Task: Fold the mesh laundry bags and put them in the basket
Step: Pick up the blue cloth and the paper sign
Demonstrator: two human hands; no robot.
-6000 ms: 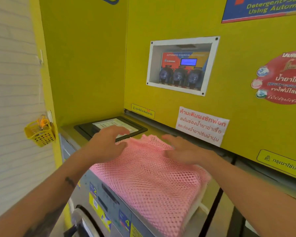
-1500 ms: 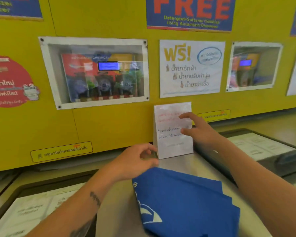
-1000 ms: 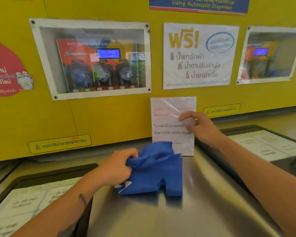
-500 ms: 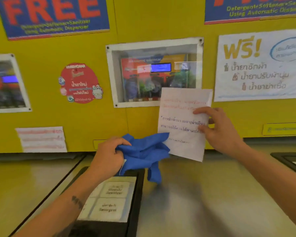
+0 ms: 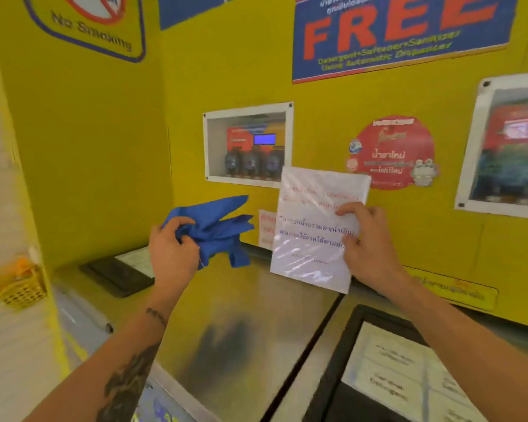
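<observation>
My left hand [image 5: 173, 254] grips a bunched blue cloth bag [image 5: 217, 226] and holds it in the air above the steel top of a washing machine [image 5: 241, 324]. My right hand [image 5: 366, 239] pinches a white laminated notice sheet [image 5: 314, 220] by its right side and holds it upright in front of the yellow wall. A small yellow basket [image 5: 16, 287] hangs on the white wall at far left. No pink mesh bag is in view.
The yellow back wall [image 5: 333, 95] carries posters, a red round sticker [image 5: 392, 152] and two recessed dispenser windows [image 5: 247, 146]. A yellow side wall [image 5: 89, 147] closes the corner at left. Black detergent drawer lids [image 5: 118, 274] lie on the machine tops, another at lower right [image 5: 403, 373].
I left the pink mesh bag and turned right, picked up the blue cloth with my left hand and the notice with my right, then carried both leftward to the corner machine.
</observation>
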